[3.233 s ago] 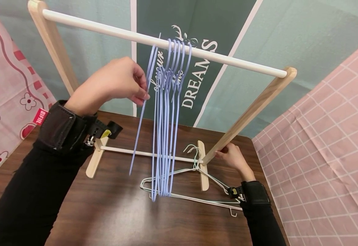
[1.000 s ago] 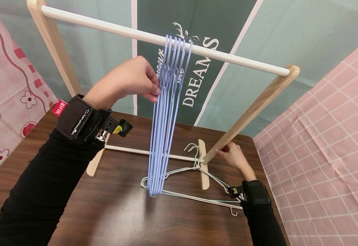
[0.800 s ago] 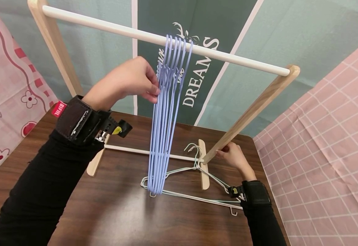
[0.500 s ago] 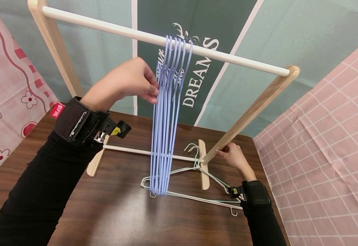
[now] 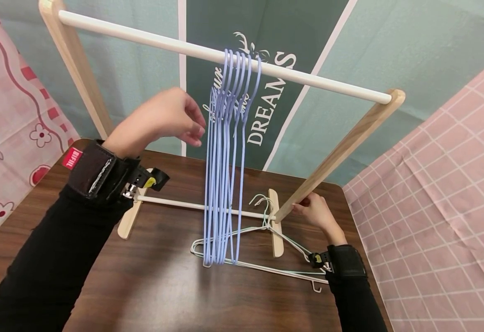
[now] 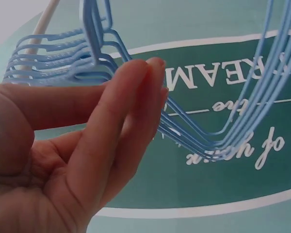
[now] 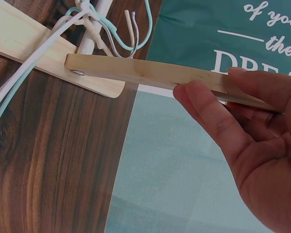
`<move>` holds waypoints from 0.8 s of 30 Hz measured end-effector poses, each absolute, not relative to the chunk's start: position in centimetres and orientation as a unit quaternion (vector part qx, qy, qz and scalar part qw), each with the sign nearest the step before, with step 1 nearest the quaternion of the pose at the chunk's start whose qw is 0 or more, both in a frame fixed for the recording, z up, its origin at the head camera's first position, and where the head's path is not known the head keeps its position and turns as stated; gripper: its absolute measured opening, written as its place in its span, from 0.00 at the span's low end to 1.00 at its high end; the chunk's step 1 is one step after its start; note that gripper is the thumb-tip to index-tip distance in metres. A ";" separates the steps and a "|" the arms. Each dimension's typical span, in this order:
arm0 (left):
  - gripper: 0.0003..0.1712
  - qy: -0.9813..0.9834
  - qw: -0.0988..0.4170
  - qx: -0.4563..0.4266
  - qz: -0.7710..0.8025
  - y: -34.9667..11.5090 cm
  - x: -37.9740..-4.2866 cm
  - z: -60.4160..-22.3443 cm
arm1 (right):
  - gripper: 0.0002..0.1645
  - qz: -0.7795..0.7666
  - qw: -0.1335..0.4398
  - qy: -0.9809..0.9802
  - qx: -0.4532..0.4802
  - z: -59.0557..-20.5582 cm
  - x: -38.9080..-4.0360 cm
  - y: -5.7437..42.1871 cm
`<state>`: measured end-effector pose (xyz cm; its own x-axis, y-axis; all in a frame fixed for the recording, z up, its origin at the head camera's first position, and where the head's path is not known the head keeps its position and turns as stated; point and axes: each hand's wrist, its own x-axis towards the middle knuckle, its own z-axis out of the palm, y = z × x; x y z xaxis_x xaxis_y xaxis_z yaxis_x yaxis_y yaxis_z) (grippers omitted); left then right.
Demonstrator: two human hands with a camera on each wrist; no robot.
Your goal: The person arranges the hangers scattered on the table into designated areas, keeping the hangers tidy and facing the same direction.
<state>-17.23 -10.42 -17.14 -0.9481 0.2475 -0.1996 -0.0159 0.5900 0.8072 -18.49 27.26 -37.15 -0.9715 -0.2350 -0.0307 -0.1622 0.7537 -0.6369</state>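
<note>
Several blue hangers [image 5: 226, 166] hang close together from the white top rail [image 5: 142, 37] of a small wooden garment rack. My left hand [image 5: 169, 115] is just left of them in the head view, fingers loosely bent and holding nothing. In the left wrist view, its fingertips come near the thumb, with the blue hangers [image 6: 223, 145] behind. My right hand [image 5: 318, 212] pinches the rack's right wooden post [image 5: 337, 157] low down; the right wrist view shows thumb and fingers on either side of the post [image 7: 150, 70].
White and pale green hangers [image 5: 266, 267] lie on the dark wood table [image 5: 150, 286] by the rack's right foot [image 5: 276, 235]. A lower white rail [image 5: 175, 203] joins the feet. Behind stands a green cloth [image 5: 391, 41]; pink cloths flank the table.
My left hand has moved a separate blue hanger right to join the bunch, then let go and drawn back left. The hangers' lower ends have spread slightly. My right hand has stayed on the post.
</note>
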 end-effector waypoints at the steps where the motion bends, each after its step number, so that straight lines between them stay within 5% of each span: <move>1: 0.11 0.877 0.149 0.064 0.452 -10.6 -17.3 -17.3 | 0.13 -0.335 0.055 0.935 -0.105 -37.1 -18.5 27.3; 24: 0.08 0.862 0.178 0.053 0.471 -14.3 -17.4 -24.0 | 0.12 -0.338 0.053 0.934 -0.104 -37.2 -18.5 27.2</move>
<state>-17.42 -14.29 -23.96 -0.9312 0.2589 -0.2565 -0.0760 0.5503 0.8315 -18.46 27.21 -37.20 -0.9728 -0.2296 -0.0293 -0.1575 0.7494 -0.6431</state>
